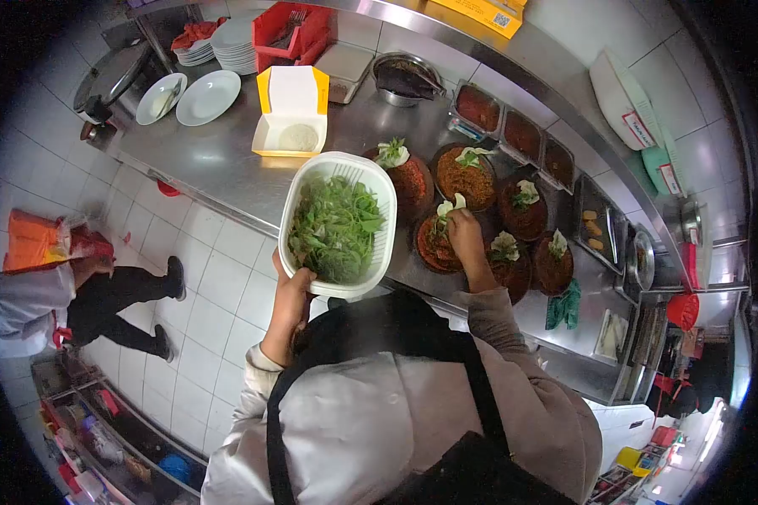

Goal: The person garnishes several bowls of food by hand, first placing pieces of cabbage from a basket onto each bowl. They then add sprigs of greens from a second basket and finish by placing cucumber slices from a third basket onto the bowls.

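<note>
My left hand [291,296] grips the near rim of a white plastic basket [382,244], which is tilted toward me and full of loose green leaves [335,227]. Over one of several round brown dishes on the steel counter, my right hand [465,236] pinches a pale-green leafy garnish [446,210]. That dish [434,250] holds reddish sauce. Beside it stand a dish of brown-orange sauce [466,183] and a dish of red sauce [408,189], both topped with leaves. Darker dishes [520,210] with similar leaves lie to the right. My fingertips are partly hidden.
An open yellow-white carton [291,109] with rice stands behind the basket. White plates [209,97] are at left; sauce trays [522,135] line the back beneath a steel shelf [514,67]. A green cloth [564,305] hangs at the front edge. Another person [34,303] is on the left.
</note>
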A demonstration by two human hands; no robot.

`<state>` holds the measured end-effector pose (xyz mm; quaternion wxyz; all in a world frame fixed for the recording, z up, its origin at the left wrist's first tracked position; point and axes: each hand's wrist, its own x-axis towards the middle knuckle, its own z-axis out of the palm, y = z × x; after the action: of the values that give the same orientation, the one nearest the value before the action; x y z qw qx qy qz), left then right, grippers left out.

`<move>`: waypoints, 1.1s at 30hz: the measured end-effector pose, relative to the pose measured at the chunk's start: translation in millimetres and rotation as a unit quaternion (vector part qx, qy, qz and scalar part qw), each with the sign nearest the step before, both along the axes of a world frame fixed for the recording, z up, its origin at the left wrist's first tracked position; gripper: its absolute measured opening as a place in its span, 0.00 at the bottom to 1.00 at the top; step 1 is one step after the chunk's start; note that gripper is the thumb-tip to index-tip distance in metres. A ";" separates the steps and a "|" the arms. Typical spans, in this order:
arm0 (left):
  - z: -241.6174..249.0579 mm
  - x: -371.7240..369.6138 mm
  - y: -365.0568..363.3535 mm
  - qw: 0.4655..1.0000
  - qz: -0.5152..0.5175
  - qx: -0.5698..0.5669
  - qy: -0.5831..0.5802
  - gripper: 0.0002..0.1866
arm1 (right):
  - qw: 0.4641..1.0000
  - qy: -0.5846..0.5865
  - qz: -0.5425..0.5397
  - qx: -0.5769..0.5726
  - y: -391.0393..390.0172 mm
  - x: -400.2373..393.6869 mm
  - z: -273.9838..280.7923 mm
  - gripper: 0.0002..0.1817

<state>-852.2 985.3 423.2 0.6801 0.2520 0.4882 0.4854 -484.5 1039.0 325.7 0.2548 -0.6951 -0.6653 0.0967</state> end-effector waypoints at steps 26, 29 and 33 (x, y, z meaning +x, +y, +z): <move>245.9 260.0 140.7 0.932 -0.268 0.145 -0.195 0.27 | 0.921 0.292 -0.107 0.232 -178.2 214.5 231.5 0.10; 246.0 310.0 171.7 0.949 -0.247 0.141 -0.138 0.24 | 0.941 0.160 -0.103 0.280 -185.8 250.2 269.3 0.10; 249.1 343.7 199.8 0.974 -0.170 0.095 -0.114 0.21 | 0.939 0.114 -0.133 0.296 -164.6 283.6 312.2 0.15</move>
<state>-508.5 1185.1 672.3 0.7765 0.3380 0.3094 0.4324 -200.8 874.4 638.0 0.5332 -0.6547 -0.5323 -0.0608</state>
